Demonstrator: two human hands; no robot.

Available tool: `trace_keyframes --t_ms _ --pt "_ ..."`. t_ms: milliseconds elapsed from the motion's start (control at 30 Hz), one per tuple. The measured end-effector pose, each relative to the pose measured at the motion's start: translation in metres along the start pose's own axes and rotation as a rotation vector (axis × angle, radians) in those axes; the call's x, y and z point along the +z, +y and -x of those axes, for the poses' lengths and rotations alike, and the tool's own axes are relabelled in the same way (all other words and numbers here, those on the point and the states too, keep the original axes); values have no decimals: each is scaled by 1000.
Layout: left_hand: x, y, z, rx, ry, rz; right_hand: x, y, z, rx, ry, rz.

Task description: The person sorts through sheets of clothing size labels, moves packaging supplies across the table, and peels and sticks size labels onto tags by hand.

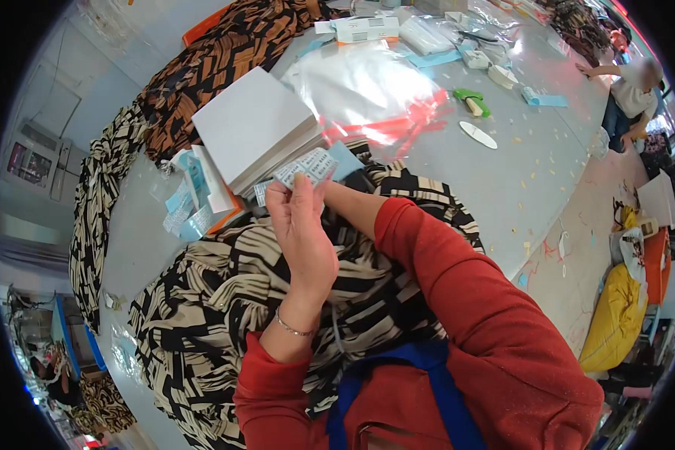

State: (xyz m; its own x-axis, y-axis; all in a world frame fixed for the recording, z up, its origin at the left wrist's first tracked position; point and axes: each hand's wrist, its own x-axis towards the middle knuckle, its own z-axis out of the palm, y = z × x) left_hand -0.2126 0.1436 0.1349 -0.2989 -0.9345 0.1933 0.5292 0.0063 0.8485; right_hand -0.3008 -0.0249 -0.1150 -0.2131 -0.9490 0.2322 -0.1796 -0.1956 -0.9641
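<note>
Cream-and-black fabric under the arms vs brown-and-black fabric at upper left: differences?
Colour: the cream-and-black fabric has a pale ground; the brown-and-black fabric has a rusty brown one.
Place: the cream-and-black fabric lies close to the body, below the left hand; the brown-and-black fabric lies farther off, beyond the white stack.
Shared: loose folds and a black bar pattern.

Printed labels [316, 164], lettering too small to read

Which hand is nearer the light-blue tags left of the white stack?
Left. The left hand is right of the tags; the right hand, mostly hidden, is farther right.
</note>
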Motion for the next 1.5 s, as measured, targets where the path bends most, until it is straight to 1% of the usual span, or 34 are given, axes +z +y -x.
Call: trace_keyframes --t_ms 100,133,167,233,267,367,400,467,533,567,633,667,700,767,800,867,900,933,967,1000,1067,1100,1167,1200,1267,1300,1333,1367,1400,1467,1500 --pt "21 -24 -13 48 59 -25 -28 -34 7 390 8 -578" --pt "27 -34 -17 62 91 -33 -42 -43 10 483 31 -702" --pt "32 -44 -23 54 127 -13 -60 -51 14 546 60 -768" --pt "40 -67 -33 45 201 23 -99 -69 28 603 138 -750" --pt "41 -79 -38 76 239 33 -121 -81 37 606 186 -690" --pt "43 -114 -55 180 255 -118 -194 -121 71 598 335 -473" --pt "46 -122 -59 154 324 -176 -217 -121 81 558 317 -416" --pt "52 -147 -68 173 257 -282 -259 -115 98 478 277 -310" --pt "68 -163 -72 173 204 -434 -292 -108 111 489 111 -338" --pt "69 -176 -71 115 125 -464 -303 -106 114 493 29 -354" --pt "71 -207 -69 65 25 -501 -320 -115 113 544 -53 -391" --pt "74 -217 -69 107 24 -622 -327 -117 110 563 -90 -407" --pt "69 -233 -69 9 1 -510 -331 -115 104 512 -89 -405" --pt "55 -247 -70 -282 -20 -315 -327 -107 88 420 -98 -397" --pt "47 -254 -72 -176 -116 -446 -320 -73 83 241 -99 -333" --pt "31 -264 -75 41 -309 -699 -314 -59 68 232 -125 -237" --pt "31 -268 -74 -94 -210 -451 -310 -53 62 227 -139 -187" --pt "32 -270 -72 -223 -110 -200 -309 -64 54 215 -149 30" --pt "29 -271 -70 -348 -8 54 -302 -60 50 164 -175 92" --pt "20 -277 -73 -466 21 37 -296 -54 45 112 -199 153" --pt "11 -286 -69 -456 53 -41 -286 -42 36 -22 -244 235" --pt "12 -287 -70 -451 68 -79 -288 -43 28 35 -299 225" --pt "11 -287 -72 -487 119 -22 -297 -54 9 153 -405 197" --pt "17 -281 -75 -510 135 0 -306 -54 -4 120 -298 213" --pt "19 -282 -74 -520 150 24 -332 -32 -42 68 45 308" --pt "19 -283 -73 -509 157 15 -347 -20 -66 226 305 244" --pt "20 -284 -72 -497 162 4 -367 4 -94 179 507 214" --pt "22 -285 -72 -485 165 -6 -389 40 -122 57 686 253" --pt "22 -285 -71 -479 160 -8 -404 51 -139 94 825 280" --pt "23 -286 -72 -463 151 -6 -441 105 -173 77 777 558" --pt "23 -286 -72 -469 153 -10 -449 107 -182 112 730 662"
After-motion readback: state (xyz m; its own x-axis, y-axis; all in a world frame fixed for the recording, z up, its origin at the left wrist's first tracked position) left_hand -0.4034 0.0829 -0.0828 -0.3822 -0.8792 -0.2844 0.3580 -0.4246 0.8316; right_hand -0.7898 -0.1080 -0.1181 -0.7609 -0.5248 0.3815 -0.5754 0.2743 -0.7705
